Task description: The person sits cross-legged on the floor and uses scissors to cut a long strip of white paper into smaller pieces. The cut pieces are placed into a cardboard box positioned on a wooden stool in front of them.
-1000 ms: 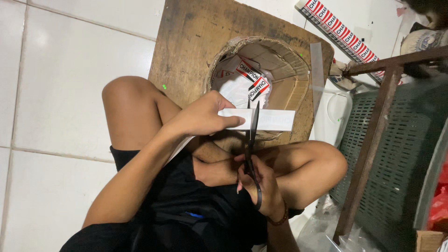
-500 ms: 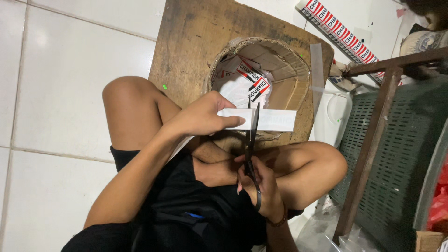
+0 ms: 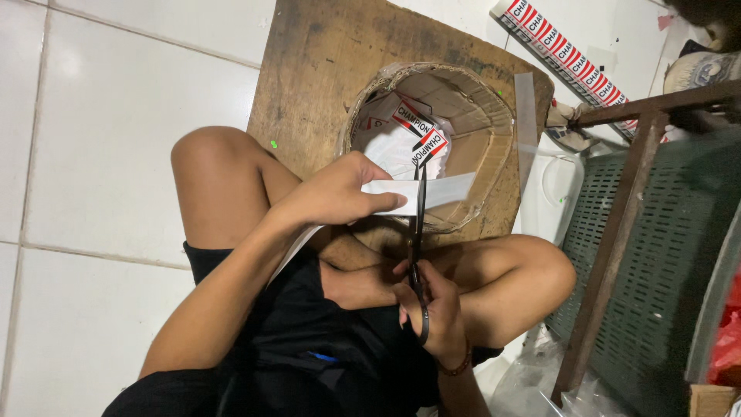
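Left hand: the left hand (image 3: 336,197) is closed on a white paper strip (image 3: 432,191), thumb on top, holding it level above the lap.
Right hand: the right hand (image 3: 434,313) is wrapped around the handles of black scissors (image 3: 417,239), fingers through the loops.
Scissors: blades point away from the right hand and cross the paper strip just right of the left fingertips; whether the blades are parted cannot be told.
Paper strip: its free end juts out to the right past the blades, over the bin's near rim.
Beyond the hands: a round cardboard bin (image 3: 463,116) with paper scraps inside sits on a wooden board (image 3: 316,69) on the tiled floor (image 3: 116,116).
Right of the right hand: a green slatted chair (image 3: 656,255) with a rusty metal frame.
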